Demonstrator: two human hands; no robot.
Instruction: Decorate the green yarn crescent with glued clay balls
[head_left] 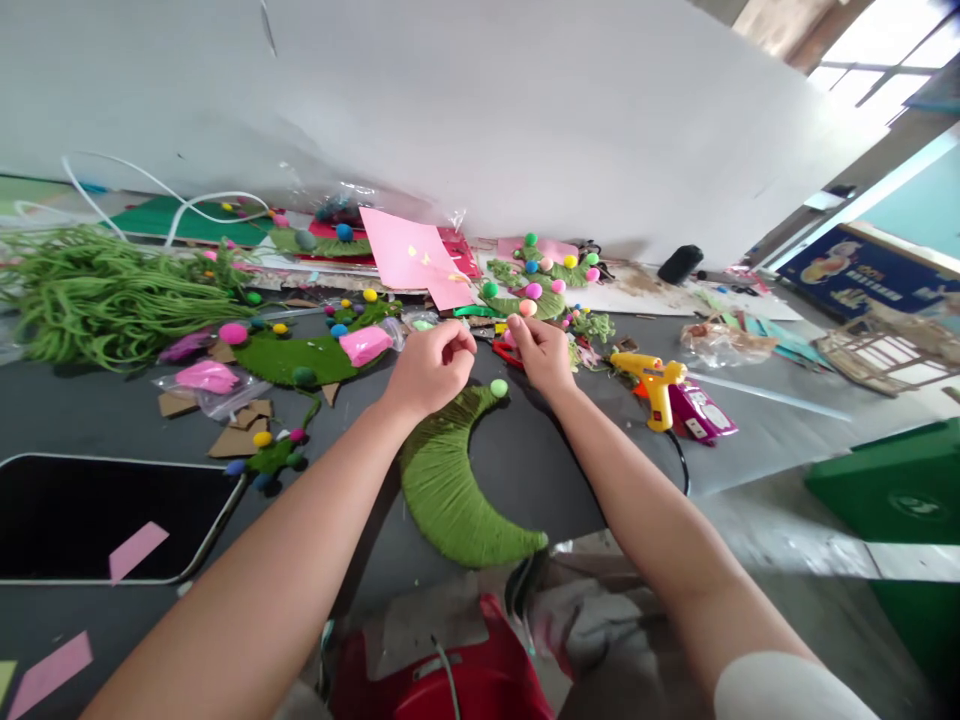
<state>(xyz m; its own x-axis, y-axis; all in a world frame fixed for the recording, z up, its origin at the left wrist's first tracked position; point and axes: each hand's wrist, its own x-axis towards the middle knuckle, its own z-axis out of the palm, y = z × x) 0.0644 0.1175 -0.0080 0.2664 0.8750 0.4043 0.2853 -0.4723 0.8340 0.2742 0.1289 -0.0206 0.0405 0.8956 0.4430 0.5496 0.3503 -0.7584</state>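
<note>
A crescent wrapped in green yarn (457,490) lies on the dark table, with a pale green pompom (499,388) at its upper tip. Just above the crescent's upper end is my left hand (439,368), its fingers curled closed; what they hold, if anything, is hidden. My right hand (541,352) is pinched closed near an orange pompom (527,308), right of the crescent's tip; whether it grips anything is too small to tell. Red-handled scissors (507,353) lie partly behind the right hand.
Green yarn (112,295) is heaped at the left, above a black tablet (112,515). Another green crescent (289,360) lies left of my hands. A yellow glue gun (654,385) rests at the right on a purple packet (703,412). Pink paper (409,250) stands behind.
</note>
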